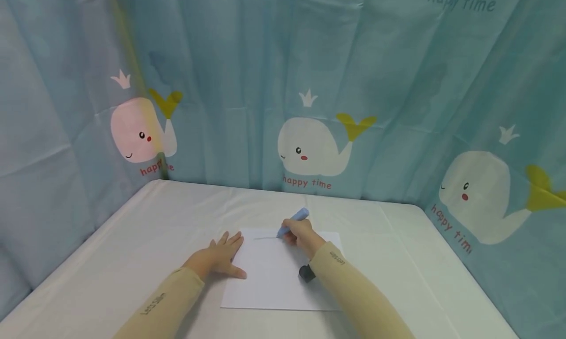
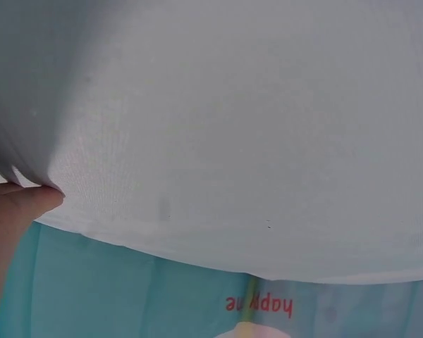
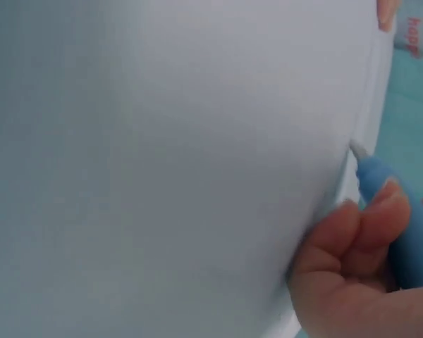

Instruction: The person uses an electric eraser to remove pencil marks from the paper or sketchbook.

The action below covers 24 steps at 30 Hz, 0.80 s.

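Note:
A white sheet of paper [image 1: 274, 280] lies on the white-covered table [image 1: 132, 240]. My right hand [image 1: 298, 235] grips a blue pen [image 1: 293, 222], its tip touching the paper's upper part at the end of a faint drawn line [image 1: 265, 238]. In the right wrist view the blue pen [image 3: 398, 211] is pinched by curled fingers [image 3: 359, 239], tip on the paper [image 3: 162, 176]. My left hand [image 1: 218, 258] lies flat with straight fingers, pressing the paper's left edge. The left wrist view shows one finger [image 2: 17, 208] on the white tablecloth [image 2: 233, 127].
A teal curtain with whale prints and "happy time" [image 1: 307, 182] closes in the table at the back and both sides. A small dark object [image 1: 306, 272] sits under my right wrist on the paper. The table's rounded far corners [image 1: 411, 209] meet the curtain.

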{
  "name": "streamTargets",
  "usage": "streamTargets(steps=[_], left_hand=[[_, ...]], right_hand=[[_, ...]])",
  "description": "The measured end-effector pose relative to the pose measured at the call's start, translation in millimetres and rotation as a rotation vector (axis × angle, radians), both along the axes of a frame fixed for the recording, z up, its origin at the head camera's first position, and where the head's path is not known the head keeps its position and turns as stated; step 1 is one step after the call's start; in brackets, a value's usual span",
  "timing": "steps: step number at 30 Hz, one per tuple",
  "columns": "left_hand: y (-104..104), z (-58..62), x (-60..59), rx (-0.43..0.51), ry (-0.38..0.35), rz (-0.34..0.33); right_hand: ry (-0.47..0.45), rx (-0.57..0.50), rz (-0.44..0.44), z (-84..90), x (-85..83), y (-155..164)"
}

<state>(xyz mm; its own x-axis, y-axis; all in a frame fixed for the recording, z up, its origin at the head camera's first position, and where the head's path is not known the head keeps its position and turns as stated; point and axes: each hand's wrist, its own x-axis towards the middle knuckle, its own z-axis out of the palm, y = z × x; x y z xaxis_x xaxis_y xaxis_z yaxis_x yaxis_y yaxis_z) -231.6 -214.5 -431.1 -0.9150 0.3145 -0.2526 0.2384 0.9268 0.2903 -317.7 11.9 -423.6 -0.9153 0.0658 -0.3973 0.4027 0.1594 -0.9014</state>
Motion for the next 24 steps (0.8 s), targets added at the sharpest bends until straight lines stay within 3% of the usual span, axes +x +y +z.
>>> streamTargets(steps=[6, 24], left_hand=[[-1.2, -2.6, -0.4, -0.009, 0.003, -0.004], [-0.3, 1.6, 1.1, 0.010, -0.004, -0.005]], right_hand=[[0.003, 0.013, 0.052, 1.1, 2.5, 1.0], [-0.009, -0.034, 0.049, -1.6, 0.8, -0.2]])
